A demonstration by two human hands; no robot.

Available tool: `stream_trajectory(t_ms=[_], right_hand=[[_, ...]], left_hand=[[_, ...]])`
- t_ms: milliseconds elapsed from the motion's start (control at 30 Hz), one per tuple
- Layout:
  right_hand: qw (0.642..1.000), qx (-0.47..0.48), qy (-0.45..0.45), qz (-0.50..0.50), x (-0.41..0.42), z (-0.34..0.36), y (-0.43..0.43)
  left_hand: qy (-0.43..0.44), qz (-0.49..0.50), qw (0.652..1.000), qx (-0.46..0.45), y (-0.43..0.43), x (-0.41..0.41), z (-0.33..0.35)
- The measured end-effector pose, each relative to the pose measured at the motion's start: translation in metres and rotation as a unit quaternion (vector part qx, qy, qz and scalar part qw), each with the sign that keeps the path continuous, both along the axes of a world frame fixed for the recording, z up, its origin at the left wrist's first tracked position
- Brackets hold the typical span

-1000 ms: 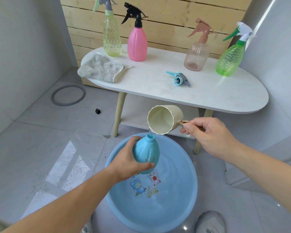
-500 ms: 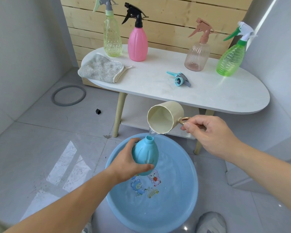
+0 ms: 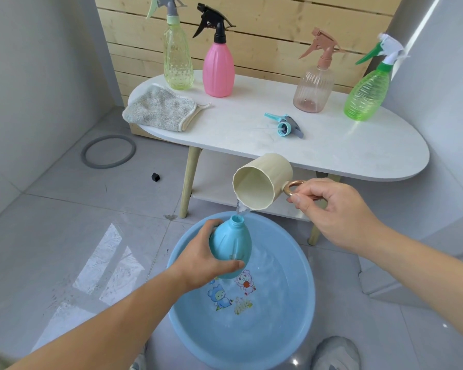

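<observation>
My left hand [image 3: 206,263] is wrapped around the belly of the blue bottle [image 3: 231,247], thumb across its front. I hold it above the blue basin [image 3: 309,289], near the far rim. Its long axis runs nearly upright, tipped slightly, and the open neck points up and away from me toward the cup.

My right hand [image 3: 329,209] pinches the copper-coloured handle of the cream cup [image 3: 262,180], which lies on its side with its mouth turned left and toward me. A thin stream of water [image 3: 239,209] falls from its lower lip onto the bottle's neck. Some of it seems to run down past the far side of the bottle, though the stream is too faint for me to be sure.

Behind the cup is the white table [image 3: 332,145]. A loose spray head [image 3: 285,125] lies on it, with a grey cloth [image 3: 161,108] at the left end. Four spray bottles stand along the back: pale green [image 3: 178,65], pink [image 3: 218,68], peach [image 3: 313,86] and bright green [image 3: 366,94]. A grey ring [image 3: 108,151] and a small black block [image 3: 155,177] lie on the floor to the left.

My fingers cover the bottle's left side, and the cup hides part of the table's front edge. The basin's near rim is cut off at the bottom, next to my shoe [image 3: 337,353].
</observation>
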State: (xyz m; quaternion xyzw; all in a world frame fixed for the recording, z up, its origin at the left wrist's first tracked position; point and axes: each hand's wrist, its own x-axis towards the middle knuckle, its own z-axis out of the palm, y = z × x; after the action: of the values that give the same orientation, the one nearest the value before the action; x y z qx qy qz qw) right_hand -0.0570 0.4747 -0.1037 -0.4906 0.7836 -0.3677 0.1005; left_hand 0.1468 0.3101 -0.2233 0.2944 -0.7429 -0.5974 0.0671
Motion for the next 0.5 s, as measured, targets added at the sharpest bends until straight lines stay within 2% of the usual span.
stream_trajectory(t_ms=[500], right_hand=[[0.993, -0.031, 0.107, 0.043, 0.0007, -0.0003, -0.0018]], left_hand=[[0.006, 0.000, 1.000, 0.003, 0.0010, 0.0000, -0.0026]])
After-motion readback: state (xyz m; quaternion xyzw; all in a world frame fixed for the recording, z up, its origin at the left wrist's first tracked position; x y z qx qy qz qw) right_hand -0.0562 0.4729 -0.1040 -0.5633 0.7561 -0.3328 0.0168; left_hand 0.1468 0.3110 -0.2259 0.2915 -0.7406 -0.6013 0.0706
